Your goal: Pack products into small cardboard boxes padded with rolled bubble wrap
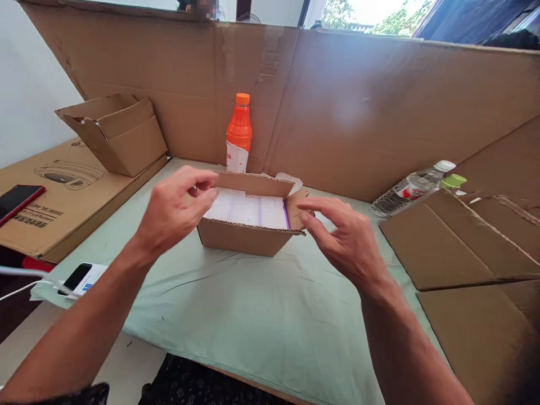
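Orange bottle [239, 132] stands far behind, clear bottle [411, 191] lies right — neither blocks the open box [248, 237] mid-bench. Left hand [177, 212] fingers curl at its left edge, grip unclear; right hand [342, 241] fingers released, beside its right flap.

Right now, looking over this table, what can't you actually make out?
Head view only:
The white packs inside the small box: blurred, partly behind the left hand; what they are is unclear.
The left hand's fingertips: blurred; whether they hold anything cannot be told.
The green-capped bottle: all but its cap hidden behind the cardboard sheet.
The red phone: cut off by the left edge.
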Available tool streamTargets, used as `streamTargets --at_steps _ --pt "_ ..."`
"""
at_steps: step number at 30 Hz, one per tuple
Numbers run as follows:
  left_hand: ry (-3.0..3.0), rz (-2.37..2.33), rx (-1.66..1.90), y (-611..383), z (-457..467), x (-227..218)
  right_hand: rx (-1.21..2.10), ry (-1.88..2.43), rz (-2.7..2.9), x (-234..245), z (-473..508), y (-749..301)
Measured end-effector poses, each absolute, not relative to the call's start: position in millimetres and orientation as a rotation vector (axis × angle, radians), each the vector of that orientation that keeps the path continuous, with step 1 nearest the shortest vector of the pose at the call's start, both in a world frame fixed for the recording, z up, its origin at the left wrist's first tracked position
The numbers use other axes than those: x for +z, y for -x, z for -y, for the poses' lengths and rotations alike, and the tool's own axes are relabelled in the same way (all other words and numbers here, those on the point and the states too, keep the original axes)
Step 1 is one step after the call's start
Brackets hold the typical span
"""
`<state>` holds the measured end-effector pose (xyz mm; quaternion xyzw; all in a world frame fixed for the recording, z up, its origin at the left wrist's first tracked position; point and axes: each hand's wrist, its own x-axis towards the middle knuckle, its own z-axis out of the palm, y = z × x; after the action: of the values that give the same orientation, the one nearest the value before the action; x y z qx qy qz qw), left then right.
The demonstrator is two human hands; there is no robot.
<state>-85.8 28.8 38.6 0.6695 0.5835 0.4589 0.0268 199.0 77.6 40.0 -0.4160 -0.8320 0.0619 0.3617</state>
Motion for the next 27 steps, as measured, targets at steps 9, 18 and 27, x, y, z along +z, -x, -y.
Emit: streamTargets --at_steps 9,18,27 --pt "-1.651 -1.8 1.893 92 -9 -47 0.391 1.17 2.005 -15 -67 -236" --pt "-1.843 -1.778 1.59 81 -23 -45 0.355 0.936 2.102 -29 -85 -190" --pt "-1.763 -1.746 1.713 100 -30 -64 0.506 1.102 1.852 -54 -86 -195"
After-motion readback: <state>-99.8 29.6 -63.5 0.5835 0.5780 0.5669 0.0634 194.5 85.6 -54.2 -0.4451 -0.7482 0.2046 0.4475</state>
